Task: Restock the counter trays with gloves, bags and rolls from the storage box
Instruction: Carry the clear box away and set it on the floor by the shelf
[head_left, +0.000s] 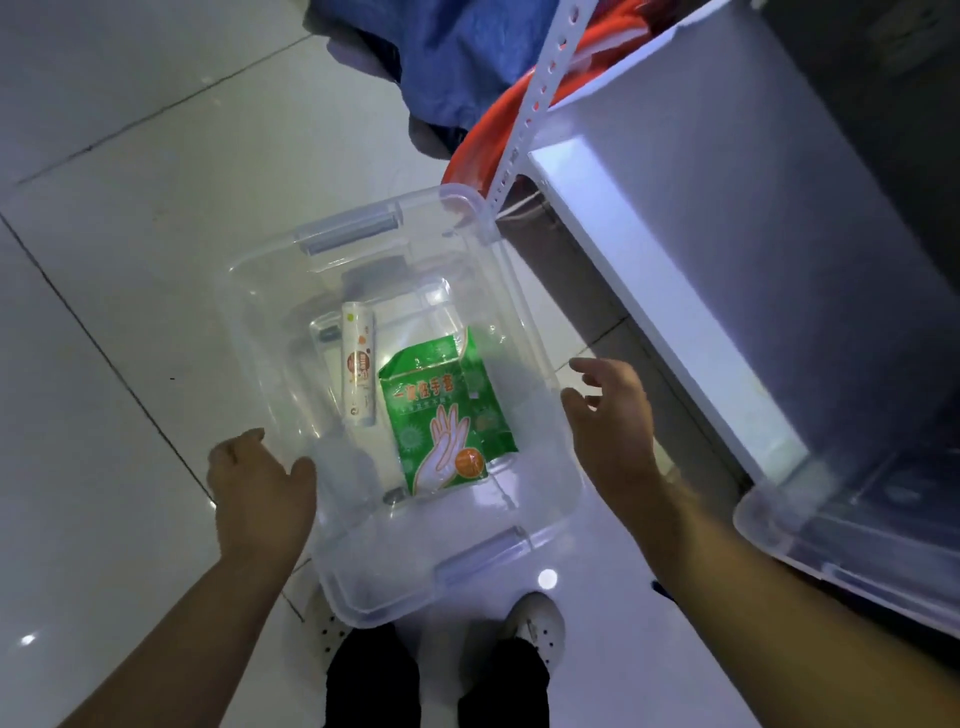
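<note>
A clear plastic storage box (540, 364) sits on the tiled floor in front of my feet. Inside it lie a green pack of disposable gloves (447, 415) and, to its left, a white roll (357, 364) with orange print. My left hand (260, 483) hovers at the box's left side near its rim, fingers loosely curled, holding nothing. At the right rim my right hand (613, 415) has its fingers spread, nothing in it. Whether either hand touches the rim I cannot tell.
A white shelf unit (727, 260) with a perforated upright post (540, 88) stands at the right. A clear lid or second bin (841, 540) lies at the lower right. Blue and orange cloth (467, 67) is piled at the top. My shoes (535, 629) stand just behind the box.
</note>
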